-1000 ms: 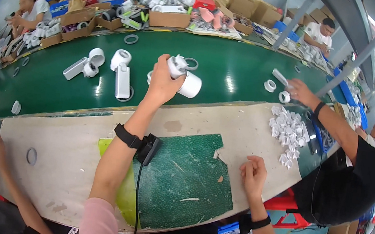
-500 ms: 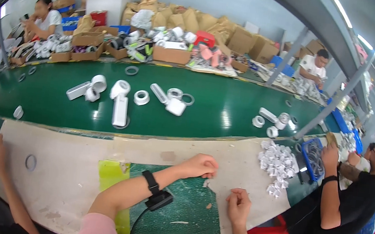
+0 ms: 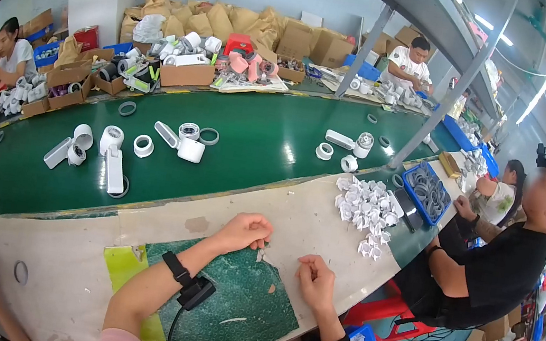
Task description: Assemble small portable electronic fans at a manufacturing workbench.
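Judgement on handling: over the green conveyor belt [image 3: 245, 121], take parts by the wide body, not a thin lip. Over the green mat [image 3: 219, 302], steer the left wrist's black module [image 3: 197, 292] and its cable clear of loose pieces. Left hand [image 3: 243, 232] at the mat's torn far corner, right hand [image 3: 317, 281] just off its right edge. Fingers on both curled, narrow gap; no part visible, can't tell if something tiny is pinched. White cylindrical housing [image 3: 190, 151] on the belt, well beyond left fingertips, grey ring [image 3: 209, 136] just behind it. White plastic clips [image 3: 362, 207] heaped ahead-right of right fingers, apart.
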Motion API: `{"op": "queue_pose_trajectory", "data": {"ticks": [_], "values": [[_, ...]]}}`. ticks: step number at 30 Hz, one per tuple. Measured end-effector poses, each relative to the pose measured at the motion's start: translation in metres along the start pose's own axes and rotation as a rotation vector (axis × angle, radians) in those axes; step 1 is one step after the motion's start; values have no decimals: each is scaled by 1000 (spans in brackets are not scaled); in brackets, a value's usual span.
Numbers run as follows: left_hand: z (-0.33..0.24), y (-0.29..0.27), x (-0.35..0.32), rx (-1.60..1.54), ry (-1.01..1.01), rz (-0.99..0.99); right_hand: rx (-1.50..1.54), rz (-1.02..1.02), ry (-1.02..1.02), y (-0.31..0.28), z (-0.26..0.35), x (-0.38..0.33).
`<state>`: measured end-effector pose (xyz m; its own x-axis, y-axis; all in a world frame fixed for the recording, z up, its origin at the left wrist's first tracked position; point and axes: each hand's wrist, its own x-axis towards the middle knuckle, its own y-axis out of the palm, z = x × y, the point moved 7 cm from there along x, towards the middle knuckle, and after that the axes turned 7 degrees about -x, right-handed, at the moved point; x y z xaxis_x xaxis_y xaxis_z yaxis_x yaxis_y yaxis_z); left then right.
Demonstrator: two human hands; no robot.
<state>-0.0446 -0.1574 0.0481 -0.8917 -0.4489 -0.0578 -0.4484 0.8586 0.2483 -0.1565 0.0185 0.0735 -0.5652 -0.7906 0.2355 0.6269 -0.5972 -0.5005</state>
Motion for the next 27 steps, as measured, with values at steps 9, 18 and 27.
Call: {"op": "queue_pose_trajectory", "data": {"ticks": [9, 18, 27], "values": [[-2, -1, -3, 54, 13, -6, 12, 50, 19, 5, -2, 0], [-2, 1, -2, 71, 8, -7, 56, 18, 15, 2, -6, 4], [-2, 1, -2, 61, 44, -3, 77, 19, 6, 3, -10, 3]]}}
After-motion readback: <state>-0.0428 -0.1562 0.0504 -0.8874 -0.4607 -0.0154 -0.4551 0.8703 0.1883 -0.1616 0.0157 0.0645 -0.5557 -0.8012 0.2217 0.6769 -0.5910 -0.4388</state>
